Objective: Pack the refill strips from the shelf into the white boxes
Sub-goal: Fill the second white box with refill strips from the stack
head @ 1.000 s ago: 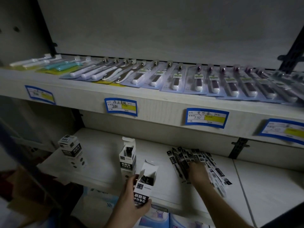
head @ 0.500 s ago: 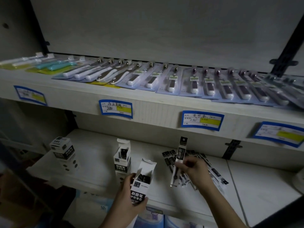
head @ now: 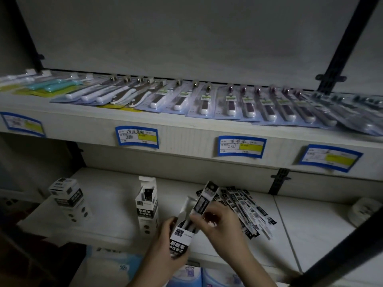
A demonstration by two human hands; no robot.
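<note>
I count three white boxes: one closed (head: 67, 198), one open and standing (head: 146, 206), one open in hand (head: 182, 235). One refill strip (head: 204, 200) is raised; the loose pile (head: 246, 210) blurs past counting. Four price labels (head: 137, 137) line the upper shelf edge.

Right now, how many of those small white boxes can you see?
3. One closed box stands at the left of the lower shelf, one open box stands mid-shelf, and one open box is in the left hand. More may be hidden.

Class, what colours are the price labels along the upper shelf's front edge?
Blue-bordered white price labels with a yellow patch, clearest in the head view.
</note>
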